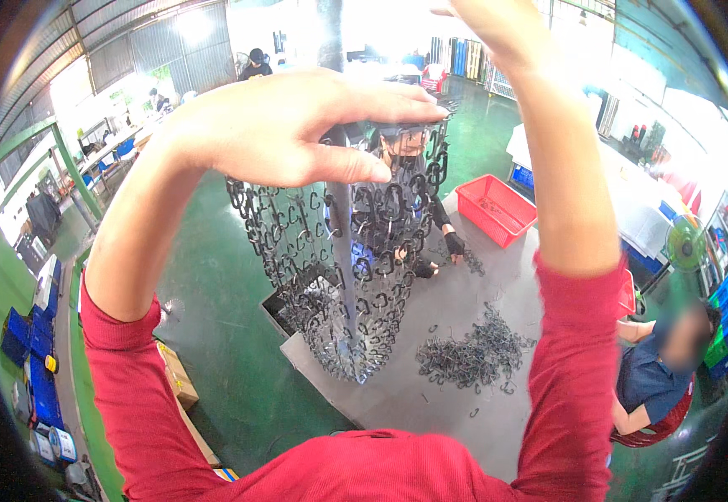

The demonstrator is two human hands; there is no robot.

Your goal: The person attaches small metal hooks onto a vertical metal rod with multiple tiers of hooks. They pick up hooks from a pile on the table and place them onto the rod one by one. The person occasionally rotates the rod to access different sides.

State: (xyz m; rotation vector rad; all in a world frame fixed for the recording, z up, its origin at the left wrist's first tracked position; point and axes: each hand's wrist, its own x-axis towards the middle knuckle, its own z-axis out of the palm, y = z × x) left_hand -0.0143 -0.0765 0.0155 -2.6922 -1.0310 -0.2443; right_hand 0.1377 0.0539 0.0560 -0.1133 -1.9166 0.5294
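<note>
A tall rack of black C-shaped metal hooks (297, 224) hangs in front of me, its strings of hooks set around a central grey pole (343, 276). At the top of this rack is my left hand (297, 125), its fingers stretched out and the thumb apart; I see nothing held in it. It covers part of the upper hooks, and whether it touches them is unclear. My right hand (498, 33) is raised higher, right of the pole. Its fingers are mostly cut off by the upper edge and washed out by glare, so its grip is hidden.
On the grey table (397, 393) lies a pile of loose black hooks (477, 351). A red plastic basket (498, 219) stands farther back. Behind the rack, a person's black-gloved hand (454, 244) is near more hooks. Another person (656, 376) sits at the right. A dark box (284, 314) adjoins the table's left.
</note>
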